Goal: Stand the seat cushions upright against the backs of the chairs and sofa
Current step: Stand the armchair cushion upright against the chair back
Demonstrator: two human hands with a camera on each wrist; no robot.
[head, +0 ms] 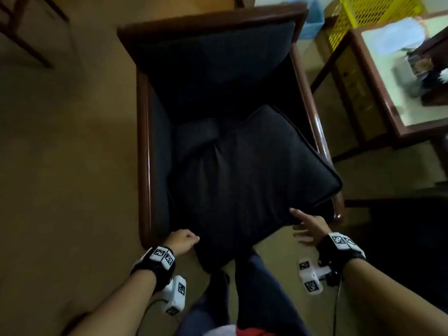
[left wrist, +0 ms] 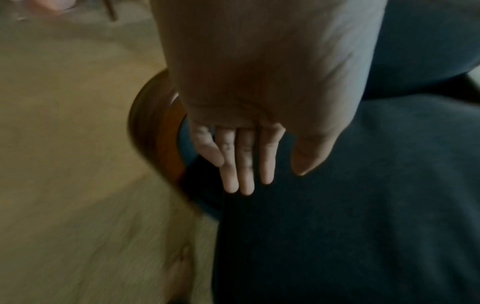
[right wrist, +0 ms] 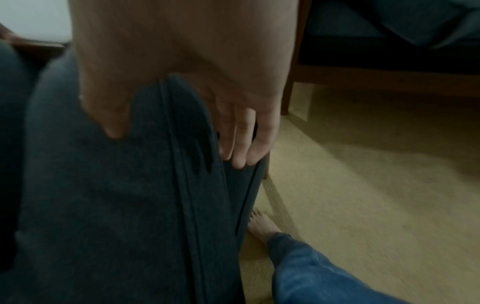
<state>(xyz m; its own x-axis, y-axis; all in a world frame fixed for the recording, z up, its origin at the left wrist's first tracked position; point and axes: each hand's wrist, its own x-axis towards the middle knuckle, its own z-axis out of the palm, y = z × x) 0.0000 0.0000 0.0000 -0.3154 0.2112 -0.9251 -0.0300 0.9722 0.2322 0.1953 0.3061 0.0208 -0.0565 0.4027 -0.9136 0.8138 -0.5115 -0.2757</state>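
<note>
A dark blue seat cushion (head: 252,180) lies skewed on a wooden-framed armchair (head: 143,141), its front corner hanging out past the seat toward me. The back cushion (head: 213,59) stands against the chair back. My right hand (head: 299,224) pinches the cushion's front right edge, thumb on top and fingers (right wrist: 241,144) underneath, with the piped seam (right wrist: 187,164) between them. My left hand (head: 191,238) is at the front left edge, beside the wooden arm (left wrist: 153,127). Its fingers (left wrist: 239,164) are straight and lie along the cushion (left wrist: 337,205) without closing on it.
A glass-topped side table (head: 378,93) stands close to the chair's right, with a yellow basket (head: 363,18) behind it. My legs in jeans (head: 254,299) are right at the seat front, a bare foot (right wrist: 259,228) on the beige carpet. Another seat's wooden frame (right wrist: 389,76) is to the right.
</note>
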